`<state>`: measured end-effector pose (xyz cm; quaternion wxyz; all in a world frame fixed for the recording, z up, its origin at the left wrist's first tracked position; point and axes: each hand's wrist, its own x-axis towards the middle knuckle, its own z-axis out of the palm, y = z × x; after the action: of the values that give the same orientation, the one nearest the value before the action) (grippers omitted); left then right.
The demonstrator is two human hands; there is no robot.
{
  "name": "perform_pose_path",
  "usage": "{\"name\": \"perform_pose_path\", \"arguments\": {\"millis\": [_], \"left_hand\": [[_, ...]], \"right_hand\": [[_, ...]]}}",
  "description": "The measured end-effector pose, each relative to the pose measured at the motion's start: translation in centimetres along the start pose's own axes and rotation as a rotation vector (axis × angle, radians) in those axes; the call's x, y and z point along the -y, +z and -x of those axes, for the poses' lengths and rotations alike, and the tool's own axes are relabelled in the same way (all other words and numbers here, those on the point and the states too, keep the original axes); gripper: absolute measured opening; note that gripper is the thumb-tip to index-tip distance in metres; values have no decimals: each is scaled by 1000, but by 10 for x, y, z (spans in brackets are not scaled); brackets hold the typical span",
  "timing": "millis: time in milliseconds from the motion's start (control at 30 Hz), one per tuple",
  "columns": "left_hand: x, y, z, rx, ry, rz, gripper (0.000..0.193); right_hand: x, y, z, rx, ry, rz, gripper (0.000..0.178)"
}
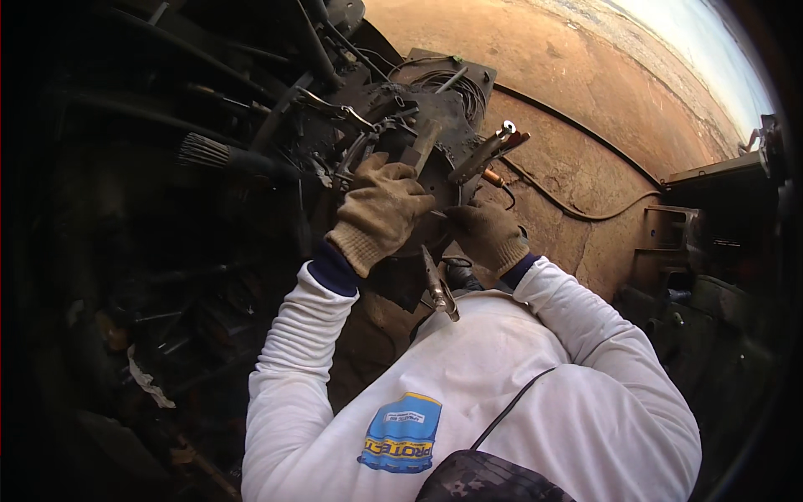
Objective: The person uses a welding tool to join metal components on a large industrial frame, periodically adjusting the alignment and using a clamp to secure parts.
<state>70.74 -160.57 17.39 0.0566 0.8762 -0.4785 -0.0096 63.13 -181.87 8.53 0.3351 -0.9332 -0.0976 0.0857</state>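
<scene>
Both my hands wear tan work gloves over a dark, cluttered metal workbench. My left hand (381, 205) is closed, its fingers curled at the lower end of a flat metal bar (423, 144); what lies inside them is hidden. Close by on the right, my right hand (487, 234) is also closed, knuckles up. A thin, pale sliver (438, 213) shows between the hands, too small to name. Locking pliers (489, 156) are clamped at the far right side of the dark round workpiece, and a second pair of locking pliers (439, 287) sits at its near edge.
Left of my hands lie a wire brush (216, 152) and a metal wrench-like tool (339, 110). Coiled wire (456, 88) rests at the bench's far end. A cable (577, 213) runs across the brown ground. Dark machinery (707, 309) stands at the right.
</scene>
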Motion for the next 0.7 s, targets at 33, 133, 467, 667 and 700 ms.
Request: {"name": "perform_pose_path", "arguments": {"millis": [33,133,467,667,700], "left_hand": [[0,0,2,-5,-13,2,27],[-1,-1,0,3,-18,3,25],[-31,-28,0,-304,-99,96,38],[-63,-29,68,-730,-526,24,29],[-75,-17,88,-780,-636,8,28]], "right_hand": [[2,-2,-1,1,-25,11,27],[0,-6,1,-34,-88,49,24],[-26,8,-3,-187,-259,174,22],[-24,2,-12,-227,-412,243,16],[-25,6,-13,-227,-452,231,15]]}}
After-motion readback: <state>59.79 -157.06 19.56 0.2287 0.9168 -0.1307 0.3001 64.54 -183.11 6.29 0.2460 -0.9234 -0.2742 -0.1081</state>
